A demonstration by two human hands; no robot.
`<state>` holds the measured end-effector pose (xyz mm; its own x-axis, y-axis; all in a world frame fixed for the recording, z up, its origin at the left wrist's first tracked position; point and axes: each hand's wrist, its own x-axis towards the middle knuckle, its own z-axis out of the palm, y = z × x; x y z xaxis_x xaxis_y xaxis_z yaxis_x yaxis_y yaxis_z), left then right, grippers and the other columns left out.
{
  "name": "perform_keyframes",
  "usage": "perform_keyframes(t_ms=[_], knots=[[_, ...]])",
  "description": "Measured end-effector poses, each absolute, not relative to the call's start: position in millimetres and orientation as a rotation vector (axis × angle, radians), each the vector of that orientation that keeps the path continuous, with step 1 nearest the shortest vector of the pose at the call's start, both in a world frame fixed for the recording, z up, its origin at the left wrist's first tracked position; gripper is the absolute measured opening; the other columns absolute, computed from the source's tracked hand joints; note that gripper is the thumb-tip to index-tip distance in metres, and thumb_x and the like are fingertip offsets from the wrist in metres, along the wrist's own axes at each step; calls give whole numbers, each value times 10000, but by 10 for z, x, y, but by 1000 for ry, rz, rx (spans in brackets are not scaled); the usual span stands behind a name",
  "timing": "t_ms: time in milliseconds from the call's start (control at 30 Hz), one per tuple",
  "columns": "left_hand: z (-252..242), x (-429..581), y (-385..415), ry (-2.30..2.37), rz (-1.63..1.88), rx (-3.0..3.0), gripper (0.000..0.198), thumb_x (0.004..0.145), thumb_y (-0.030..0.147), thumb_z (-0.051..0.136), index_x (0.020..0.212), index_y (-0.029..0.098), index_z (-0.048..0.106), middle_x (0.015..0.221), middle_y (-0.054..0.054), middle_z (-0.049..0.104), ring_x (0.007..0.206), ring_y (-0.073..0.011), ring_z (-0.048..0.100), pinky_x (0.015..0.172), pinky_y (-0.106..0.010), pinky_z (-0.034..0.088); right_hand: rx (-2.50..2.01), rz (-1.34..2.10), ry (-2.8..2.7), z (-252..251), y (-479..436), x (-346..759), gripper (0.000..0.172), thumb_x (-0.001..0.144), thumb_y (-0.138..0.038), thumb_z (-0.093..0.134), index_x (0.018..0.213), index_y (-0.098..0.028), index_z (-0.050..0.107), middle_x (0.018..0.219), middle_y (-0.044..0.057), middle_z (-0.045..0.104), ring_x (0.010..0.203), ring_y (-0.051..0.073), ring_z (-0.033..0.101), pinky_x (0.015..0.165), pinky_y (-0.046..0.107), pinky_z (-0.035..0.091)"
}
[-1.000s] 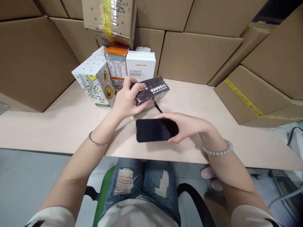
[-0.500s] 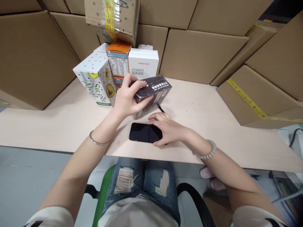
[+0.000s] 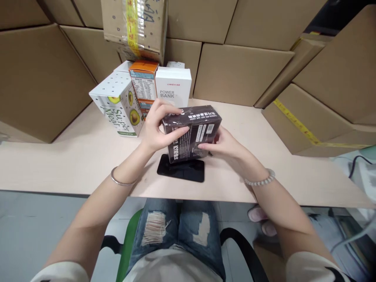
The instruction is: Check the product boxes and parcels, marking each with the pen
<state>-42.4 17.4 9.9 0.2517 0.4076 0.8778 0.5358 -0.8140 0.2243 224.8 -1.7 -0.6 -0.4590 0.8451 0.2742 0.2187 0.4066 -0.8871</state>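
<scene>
I hold a dark brown wrapped box (image 3: 192, 131) with white print above the table, tilted toward me. My left hand (image 3: 158, 127) grips its left end, thumb on the front face and fingers over the top. My right hand (image 3: 225, 143) holds the lower right side, fingers curled under and behind it. Directly below the box a black phone (image 3: 181, 170) lies flat on the light wooden table (image 3: 73, 156), screen dark, with neither hand on it.
Behind my left hand stand a white avocado-print carton (image 3: 119, 103), an orange carton (image 3: 142, 84) and a white "POWER BANK" box (image 3: 173, 88). Brown cardboard boxes (image 3: 243, 72) wall in the table at the back and both sides. A cable (image 3: 355, 162) lies at the far right.
My right hand set the phone down on the table, let go of it and moved up to the dark box. The box was lifted nearer and turned with both hands.
</scene>
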Motion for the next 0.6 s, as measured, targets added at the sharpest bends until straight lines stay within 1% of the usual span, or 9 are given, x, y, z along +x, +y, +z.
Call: perform_keyframes(t_ms=[67, 100, 133, 167, 233, 300, 400, 467, 600], knots=[[78, -377, 158, -866, -1606, -2379, 489, 987, 673, 608, 1297, 298, 564, 1149, -86, 648, 1130, -290, 670, 1012, -540, 580, -904, 1114, -1780, 0, 71, 2323, 816, 691, -608, 941, 1333, -280, 559, 1326, 92, 732, 1089, 276, 744, 912, 450, 671], [64, -359, 154, -850, -1600, -2365, 501, 1005, 651, 588, 1361, 304, 529, 1216, -104, 640, 1181, -300, 658, 1026, -537, 577, -919, 1076, -1746, 6, 138, 2391, 822, 636, -609, 968, 1281, -277, 583, 1280, 85, 739, 1053, 276, 745, 881, 446, 679], [50, -348, 154, -832, -1605, -2345, 510, 1024, 631, 559, 1419, 314, 492, 1280, -120, 624, 1229, -309, 639, 1031, -530, 575, -955, 1027, -1729, 7, 219, 2475, 833, 592, -615, 985, 1246, -281, 592, 1231, 75, 738, 1001, 271, 743, 833, 441, 684], [38, -344, 155, -822, -1619, -2327, 504, 1044, 605, 527, 1460, 328, 463, 1331, -130, 605, 1265, -314, 620, 1027, -518, 576, -1015, 963, -1678, -2, 309, 2569, 820, 583, -644, 975, 1217, -291, 593, 1171, 61, 733, 927, 258, 733, 763, 431, 681], [20, -356, 164, -807, -1666, -2300, 447, 1072, 545, 477, 1477, 358, 455, 1358, -128, 590, 1255, -303, 607, 986, -485, 581, -1134, 851, -1516, -59, 493, 2752, 734, 629, -715, 904, 1138, -304, 570, 1094, 45, 701, 773, 212, 678, 617, 396, 638], [13, -380, 177, -813, -1696, -2285, 395, 1082, 508, 463, 1449, 364, 483, 1327, -116, 603, 1184, -283, 620, 949, -459, 582, -1186, 746, -1373, -165, 647, 2883, 723, 655, -692, 876, 1148, -303, 518, 1205, 72, 660, 752, 188, 657, 553, 363, 597], [7, -402, 202, -851, -1657, -2277, 349, 1089, 477, 457, 1398, 326, 518, 1267, -105, 629, 1110, -252, 646, 917, -423, 593, -1300, 634, -1297, -357, 784, 2943, 766, 663, -628, 871, 1232, -306, 471, 1404, 125, 566, 840, 199, 685, 535, 345, 597], [1, -394, 220, -846, -1619, -2258, 323, 1088, 444, 466, 1363, 289, 537, 1205, -102, 646, 1075, -240, 661, 887, -398, 603, -1374, 607, -1286, -452, 835, 2924, 759, 684, -561, 865, 1276, -301, 468, 1440, 138, 548, 827, 189, 683, 535, 343, 612], [-15, -361, 247, -759, -1588, -2233, 277, 1080, 350, 488, 1319, 230, 556, 1103, -97, 664, 987, -220, 668, 835, -357, 597, -1431, 613, -1312, -470, 977, 2902, 663, 748, -399, 818, 1326, -250, 528, 1390, 148, 622, 792, 183, 693, 596, 358, 654]])
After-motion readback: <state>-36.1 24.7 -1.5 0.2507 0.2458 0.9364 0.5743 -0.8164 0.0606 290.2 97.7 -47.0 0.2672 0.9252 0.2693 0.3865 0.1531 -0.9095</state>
